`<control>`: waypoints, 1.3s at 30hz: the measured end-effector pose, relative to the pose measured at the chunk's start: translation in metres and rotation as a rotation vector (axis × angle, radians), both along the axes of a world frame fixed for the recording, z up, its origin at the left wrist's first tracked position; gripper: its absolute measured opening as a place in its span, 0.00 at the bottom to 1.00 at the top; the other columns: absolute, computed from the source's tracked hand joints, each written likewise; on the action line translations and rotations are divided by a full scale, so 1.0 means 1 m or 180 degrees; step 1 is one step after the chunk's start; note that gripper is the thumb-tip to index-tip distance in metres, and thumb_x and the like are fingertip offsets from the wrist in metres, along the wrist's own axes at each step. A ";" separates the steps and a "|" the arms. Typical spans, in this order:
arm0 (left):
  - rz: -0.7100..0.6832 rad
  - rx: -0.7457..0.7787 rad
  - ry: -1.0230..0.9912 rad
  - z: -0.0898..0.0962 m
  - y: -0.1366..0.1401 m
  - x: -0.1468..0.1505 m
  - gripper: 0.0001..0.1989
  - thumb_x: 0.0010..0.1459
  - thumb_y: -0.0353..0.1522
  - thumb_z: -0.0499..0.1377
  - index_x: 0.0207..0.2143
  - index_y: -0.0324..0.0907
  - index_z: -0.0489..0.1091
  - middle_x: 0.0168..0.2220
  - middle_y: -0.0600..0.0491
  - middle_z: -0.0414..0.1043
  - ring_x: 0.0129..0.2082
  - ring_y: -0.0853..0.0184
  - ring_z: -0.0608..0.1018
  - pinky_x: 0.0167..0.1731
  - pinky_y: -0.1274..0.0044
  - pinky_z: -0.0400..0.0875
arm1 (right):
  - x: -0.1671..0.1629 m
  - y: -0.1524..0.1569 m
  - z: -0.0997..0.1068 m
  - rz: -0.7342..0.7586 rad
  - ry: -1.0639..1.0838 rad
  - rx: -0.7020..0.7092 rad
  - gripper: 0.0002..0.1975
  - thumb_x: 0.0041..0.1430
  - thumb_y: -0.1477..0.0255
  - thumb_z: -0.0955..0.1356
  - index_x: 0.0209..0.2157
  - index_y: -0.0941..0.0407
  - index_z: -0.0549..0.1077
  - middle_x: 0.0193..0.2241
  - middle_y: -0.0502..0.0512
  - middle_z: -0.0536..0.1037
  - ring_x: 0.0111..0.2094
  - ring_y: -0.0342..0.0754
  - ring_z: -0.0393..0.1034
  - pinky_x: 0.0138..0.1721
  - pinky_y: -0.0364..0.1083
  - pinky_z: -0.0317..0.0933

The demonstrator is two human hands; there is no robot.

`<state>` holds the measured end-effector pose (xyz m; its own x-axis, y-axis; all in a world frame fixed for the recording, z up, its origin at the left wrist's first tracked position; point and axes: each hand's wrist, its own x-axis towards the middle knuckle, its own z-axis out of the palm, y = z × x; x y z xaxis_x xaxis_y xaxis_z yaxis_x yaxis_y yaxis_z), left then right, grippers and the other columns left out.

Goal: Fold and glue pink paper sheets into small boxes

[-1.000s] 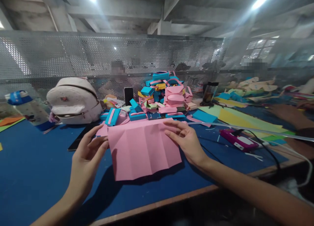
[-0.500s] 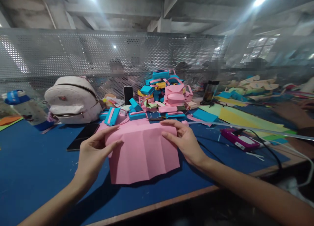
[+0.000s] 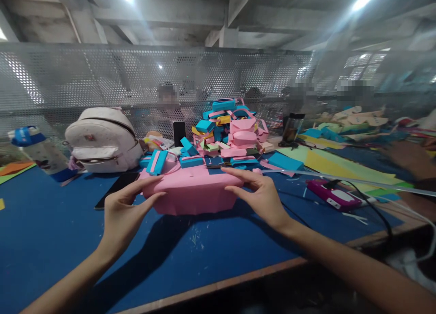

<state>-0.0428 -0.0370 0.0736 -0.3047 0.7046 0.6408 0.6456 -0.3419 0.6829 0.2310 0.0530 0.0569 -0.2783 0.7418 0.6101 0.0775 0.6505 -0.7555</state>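
A creased sheet of pink paper (image 3: 194, 193) is held up just above the blue table, bent over along its upper side. My left hand (image 3: 127, 209) pinches its left end between thumb and fingers. At the right end, my right hand (image 3: 260, 193) grips it the same way, thumb below and fingers on top. Beyond the sheet lie small blue paper boxes with pink strips, one of them a blue box (image 3: 156, 162) near my left fingertips. Dark scissors (image 3: 214, 166) rest behind the sheet, close to my right fingers.
A pile of pink and blue paper bags (image 3: 235, 127) stands at the back. To the left are a white backpack (image 3: 102, 141), a water bottle (image 3: 44, 155) and a dark tablet (image 3: 114, 189). A purple device (image 3: 332, 193) with cables lies right, near a co-worker's blurred hand (image 3: 408, 157).
The sheet's near edge has swung up and away from me, so less of its face shows. Both hands keep their hold at the two ends.
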 end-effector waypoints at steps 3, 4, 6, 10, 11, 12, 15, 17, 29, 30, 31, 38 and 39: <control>-0.0062 0.0039 0.0115 0.006 -0.001 0.000 0.14 0.49 0.38 0.69 0.41 0.50 0.79 0.32 0.57 0.76 0.32 0.67 0.74 0.33 0.77 0.69 | 0.003 0.002 0.002 -0.0123 -0.0345 0.0331 0.20 0.55 0.69 0.73 0.50 0.49 0.76 0.49 0.50 0.78 0.49 0.52 0.73 0.51 0.48 0.66; -0.0110 0.0098 0.0155 0.009 -0.002 0.001 0.13 0.50 0.38 0.68 0.40 0.49 0.79 0.30 0.57 0.72 0.30 0.69 0.72 0.31 0.78 0.67 | 0.004 0.003 0.003 -0.0181 -0.0466 0.0458 0.18 0.55 0.69 0.73 0.49 0.49 0.76 0.47 0.49 0.79 0.48 0.51 0.74 0.50 0.47 0.67; -0.0202 0.0196 0.0224 0.012 -0.002 0.001 0.12 0.51 0.37 0.68 0.40 0.50 0.79 0.27 0.58 0.65 0.27 0.71 0.67 0.27 0.78 0.63 | 0.006 0.003 0.005 -0.0293 -0.0730 0.0676 0.16 0.57 0.70 0.73 0.48 0.50 0.76 0.45 0.49 0.80 0.45 0.50 0.75 0.46 0.46 0.67; -0.0257 0.0250 0.0386 0.012 -0.002 -0.002 0.11 0.52 0.36 0.67 0.40 0.50 0.79 0.27 0.59 0.59 0.28 0.71 0.65 0.29 0.78 0.62 | 0.010 0.000 0.011 -0.0494 -0.1278 0.0942 0.14 0.59 0.67 0.71 0.47 0.49 0.76 0.43 0.47 0.81 0.40 0.48 0.77 0.37 0.44 0.66; -0.0249 0.0268 0.0466 0.012 -0.001 -0.004 0.09 0.52 0.35 0.67 0.38 0.50 0.79 0.28 0.59 0.59 0.28 0.71 0.65 0.31 0.77 0.62 | 0.011 -0.001 0.013 -0.0536 -0.1397 0.0983 0.13 0.60 0.66 0.71 0.47 0.49 0.76 0.43 0.47 0.81 0.38 0.48 0.77 0.36 0.44 0.65; -0.0232 0.0283 0.0557 0.011 -0.001 -0.006 0.07 0.53 0.35 0.67 0.37 0.50 0.79 0.29 0.58 0.59 0.30 0.71 0.66 0.32 0.77 0.63 | 0.012 -0.002 0.014 -0.0576 -0.1499 0.1005 0.12 0.60 0.66 0.70 0.46 0.49 0.76 0.41 0.47 0.82 0.37 0.48 0.77 0.35 0.44 0.65; -0.0236 0.0260 0.0804 0.010 0.000 -0.007 0.06 0.54 0.36 0.66 0.37 0.50 0.78 0.36 0.56 0.63 0.37 0.68 0.70 0.39 0.76 0.66 | 0.014 -0.003 0.017 -0.0589 -0.1661 0.0971 0.11 0.61 0.65 0.69 0.45 0.49 0.77 0.39 0.48 0.82 0.35 0.49 0.77 0.35 0.44 0.64; -0.0378 0.0243 0.0981 0.010 0.000 -0.005 0.11 0.54 0.36 0.66 0.41 0.51 0.77 0.43 0.55 0.67 0.45 0.65 0.72 0.45 0.74 0.67 | 0.013 -0.003 0.017 -0.0499 -0.1669 0.0891 0.11 0.62 0.64 0.69 0.45 0.50 0.76 0.38 0.48 0.82 0.35 0.48 0.76 0.34 0.44 0.64; -0.0753 0.0414 0.1625 0.005 0.009 -0.004 0.15 0.56 0.31 0.64 0.47 0.50 0.75 0.39 0.54 0.76 0.35 0.69 0.76 0.34 0.78 0.71 | 0.009 0.001 0.022 -0.0333 -0.1591 0.0662 0.10 0.62 0.65 0.68 0.43 0.50 0.78 0.40 0.49 0.82 0.33 0.47 0.76 0.30 0.43 0.63; -0.0723 0.0464 0.1684 0.005 0.010 -0.005 0.14 0.56 0.30 0.64 0.46 0.50 0.75 0.38 0.55 0.76 0.34 0.70 0.75 0.34 0.78 0.71 | 0.009 0.001 0.022 -0.0349 -0.1597 0.0670 0.10 0.62 0.64 0.68 0.43 0.50 0.78 0.41 0.49 0.82 0.34 0.47 0.76 0.30 0.43 0.63; -0.0710 0.0519 0.1747 0.006 0.011 -0.006 0.14 0.56 0.30 0.64 0.46 0.50 0.75 0.37 0.55 0.77 0.33 0.70 0.75 0.34 0.78 0.71 | 0.009 0.002 0.022 -0.0372 -0.1610 0.0685 0.10 0.62 0.64 0.68 0.43 0.50 0.78 0.41 0.49 0.82 0.34 0.47 0.76 0.30 0.43 0.63; -0.0727 0.0673 0.1979 0.012 0.018 -0.011 0.13 0.57 0.31 0.64 0.46 0.49 0.76 0.35 0.55 0.80 0.31 0.70 0.75 0.33 0.77 0.69 | 0.011 0.001 0.024 -0.0723 -0.2037 0.1107 0.13 0.64 0.60 0.66 0.46 0.49 0.77 0.38 0.48 0.83 0.32 0.47 0.76 0.32 0.44 0.61; -0.0719 0.0677 0.2005 0.013 0.018 -0.011 0.12 0.57 0.31 0.64 0.45 0.49 0.76 0.35 0.55 0.80 0.31 0.70 0.75 0.33 0.77 0.69 | 0.011 0.000 0.023 -0.0823 -0.2108 0.1243 0.14 0.65 0.60 0.65 0.47 0.49 0.77 0.38 0.49 0.83 0.33 0.48 0.76 0.33 0.44 0.61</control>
<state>-0.0537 -0.0188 0.0864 0.3090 0.5467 0.7782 0.7938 -0.5989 0.1055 0.2421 0.0533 0.0804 -0.5215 0.5997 0.6070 0.6130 0.7581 -0.2223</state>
